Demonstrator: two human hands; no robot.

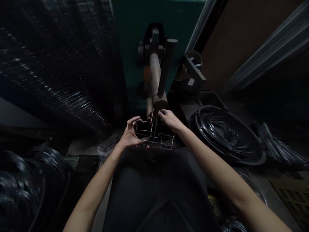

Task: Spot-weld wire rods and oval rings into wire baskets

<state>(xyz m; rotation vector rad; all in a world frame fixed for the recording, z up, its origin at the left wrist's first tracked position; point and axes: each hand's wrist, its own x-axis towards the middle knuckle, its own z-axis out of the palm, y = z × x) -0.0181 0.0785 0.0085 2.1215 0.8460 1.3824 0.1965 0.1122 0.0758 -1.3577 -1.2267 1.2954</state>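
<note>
One wire frame (pixel 161 137), its three-o'clock edge free and its nine-o'clock edge clasped by the left hand (pixel 129 134), looks thin and open-gridded, the right hand (pixel 171 120) pinched together at one, on what is unclear, a metal cylinder (pixel 159 98) close at twelve, dark clothing (pixel 156 187) at six, a tub (pixel 259 157) well apart at three.

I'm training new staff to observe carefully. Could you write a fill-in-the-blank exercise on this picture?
The left hand has one end of the wire frame between its fingers and ____.
The large panel at top centre is dark ____.
On the picture's right, a dark tub of coiled strands lies nearer the ____ forearm.
Missing words: thumb; green; right
</note>
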